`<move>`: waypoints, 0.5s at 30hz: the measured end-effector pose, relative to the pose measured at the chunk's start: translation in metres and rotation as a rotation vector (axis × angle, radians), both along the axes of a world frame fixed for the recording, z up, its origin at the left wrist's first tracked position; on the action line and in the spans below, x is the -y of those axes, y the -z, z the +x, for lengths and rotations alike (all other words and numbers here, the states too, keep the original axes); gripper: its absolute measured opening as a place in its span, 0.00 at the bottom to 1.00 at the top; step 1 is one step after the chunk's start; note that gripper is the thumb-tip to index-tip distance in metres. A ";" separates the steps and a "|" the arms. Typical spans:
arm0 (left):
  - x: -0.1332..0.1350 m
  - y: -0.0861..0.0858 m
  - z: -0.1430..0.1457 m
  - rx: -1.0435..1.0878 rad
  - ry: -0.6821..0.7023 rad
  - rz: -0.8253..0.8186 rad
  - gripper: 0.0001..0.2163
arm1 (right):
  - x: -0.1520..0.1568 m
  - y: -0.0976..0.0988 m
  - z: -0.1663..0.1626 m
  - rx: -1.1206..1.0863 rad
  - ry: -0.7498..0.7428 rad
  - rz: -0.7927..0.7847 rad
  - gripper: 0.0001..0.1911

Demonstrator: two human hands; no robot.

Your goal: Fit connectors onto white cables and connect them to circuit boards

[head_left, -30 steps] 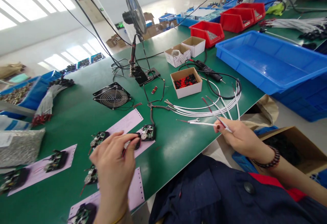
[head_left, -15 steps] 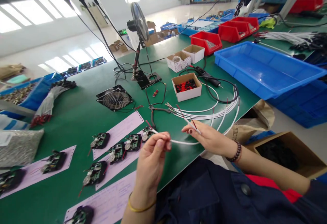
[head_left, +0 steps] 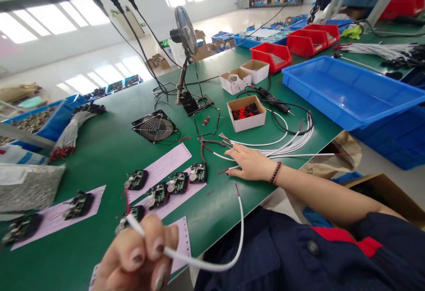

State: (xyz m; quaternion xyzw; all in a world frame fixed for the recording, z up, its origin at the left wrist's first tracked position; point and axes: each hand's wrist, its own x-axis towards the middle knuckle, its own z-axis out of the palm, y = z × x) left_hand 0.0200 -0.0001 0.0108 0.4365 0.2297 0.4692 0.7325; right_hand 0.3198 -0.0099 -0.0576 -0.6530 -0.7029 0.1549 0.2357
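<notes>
My left hand [head_left: 137, 260] is raised close to the camera at the bottom left, pinching a white sleeved wire [head_left: 212, 262] that curves right and up to a red tip. My right hand [head_left: 248, 163] lies palm down on the green table [head_left: 99, 145], fingers on a loose white wire beside the bundle of white wires [head_left: 282, 147]. Several small black circuit boards [head_left: 177, 183] sit on pink paper strips [head_left: 162, 167] between the two hands.
A cardboard box of red and black parts [head_left: 246, 113] stands behind the wires, with a soldering iron [head_left: 270, 98], a flat black fan [head_left: 154, 127] and a desk fan [head_left: 186, 29]. A large blue bin [head_left: 348, 89] and red bins [head_left: 270, 52] fill the right.
My left hand has pulled one white wire away and down toward the camera. My right hand let go of it and dropped flat onto the wires on the table.
</notes>
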 end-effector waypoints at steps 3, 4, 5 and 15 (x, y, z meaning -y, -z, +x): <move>0.003 -0.006 0.028 -0.015 0.104 0.094 0.11 | 0.006 -0.014 0.001 -0.090 -0.101 0.052 0.25; 0.002 -0.007 0.035 -0.001 0.127 0.099 0.10 | 0.011 -0.021 0.001 -0.177 -0.191 0.043 0.20; -0.001 -0.008 0.040 0.026 0.131 0.099 0.09 | 0.017 -0.027 0.001 -0.273 -0.306 0.016 0.19; -0.048 -0.024 0.044 0.047 -0.282 0.218 0.12 | 0.058 -0.040 -0.014 -0.533 -0.593 -0.124 0.14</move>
